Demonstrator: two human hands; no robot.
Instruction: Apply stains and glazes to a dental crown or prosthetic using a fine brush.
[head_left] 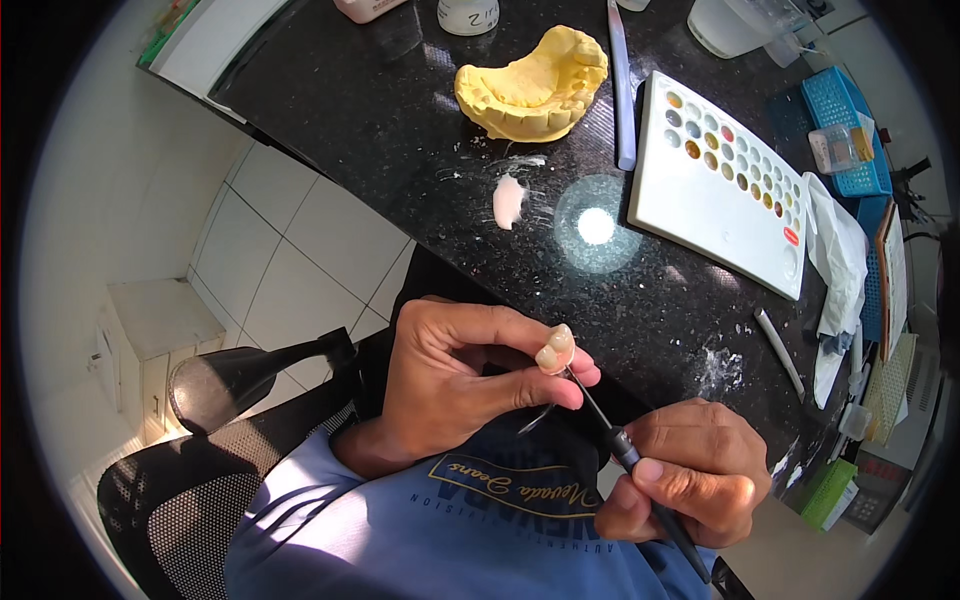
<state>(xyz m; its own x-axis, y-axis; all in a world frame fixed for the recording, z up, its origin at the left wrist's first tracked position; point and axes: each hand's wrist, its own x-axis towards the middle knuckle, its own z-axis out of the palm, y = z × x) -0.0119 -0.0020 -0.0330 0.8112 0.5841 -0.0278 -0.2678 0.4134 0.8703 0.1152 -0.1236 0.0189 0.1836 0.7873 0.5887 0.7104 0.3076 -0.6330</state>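
My left hand (470,365) pinches a small dental bridge (555,350) between thumb and fingers. The piece has glossy tooth-coloured crowns and a pinkish lower edge. In my right hand (690,470) is a slim dental instrument (650,478) with a dark handle and a thin metal shaft. Its shaft reaches up to the underside of the bridge; whether the tip touches it I cannot tell. A thin dark curved piece (535,420) shows below my left thumb. Both hands are above my lap, at the near edge of the dark bench.
On the speckled black bench (420,170) lie a yellow dental cast (530,90), a pink-white smear (508,202), a grey-blue knife-like tool (621,90) and a white paint palette (715,205). Crumpled tissue (838,260) and a blue basket (845,130) are at right. A chair armrest (245,380) is left.
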